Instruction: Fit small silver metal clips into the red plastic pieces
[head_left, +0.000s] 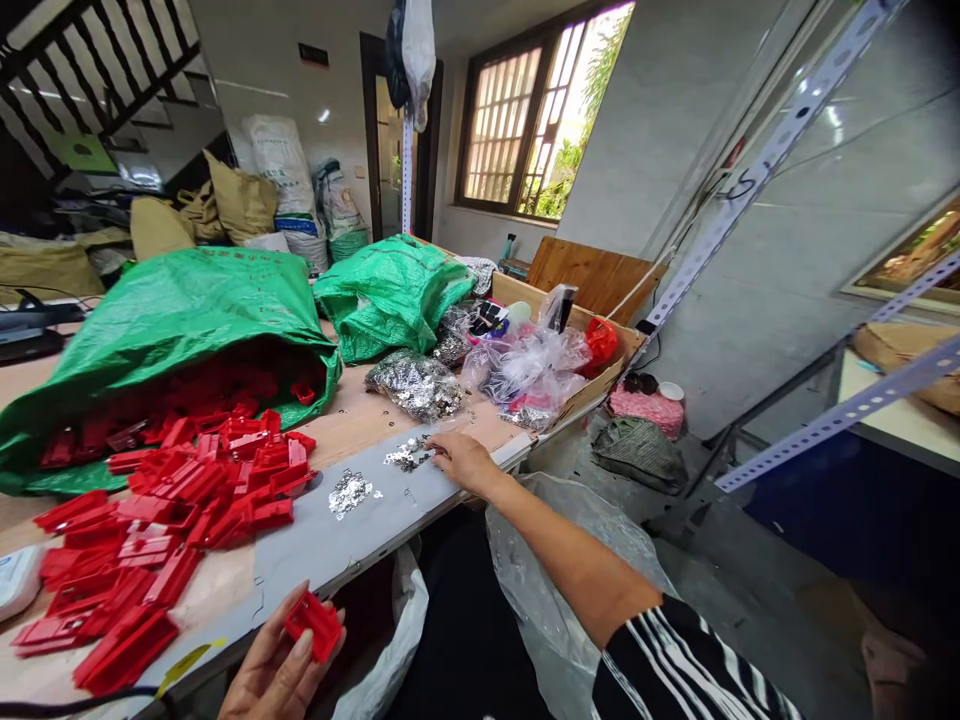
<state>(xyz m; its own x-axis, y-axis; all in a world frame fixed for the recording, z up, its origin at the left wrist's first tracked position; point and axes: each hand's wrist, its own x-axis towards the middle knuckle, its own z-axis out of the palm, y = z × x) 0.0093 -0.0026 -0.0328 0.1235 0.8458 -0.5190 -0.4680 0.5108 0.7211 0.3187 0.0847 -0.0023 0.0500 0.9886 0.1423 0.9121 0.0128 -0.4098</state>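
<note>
My left hand [281,660] is closed round a red plastic part [313,624] near the table's front edge. Farther right, my right hand [461,462] reaches over the table, its fingertips at a small pile of dark and silvery metal pieces [409,454]. What lies between those fingertips is too small to make out. A second pile, of shiny metal pieces [349,493], lies to the left on the grey sheet [315,545]. Many red plastic parts [187,490] are heaped at the left, spilling from a green woven sack [202,300].
Behind the piles sit a clear bag of metal pieces [416,385], another green sack [394,290] and a wooden box [600,385] with plastic bags. Plastic bags [570,530] hang below the table edge. A perforated metal post [750,190] slants at the right.
</note>
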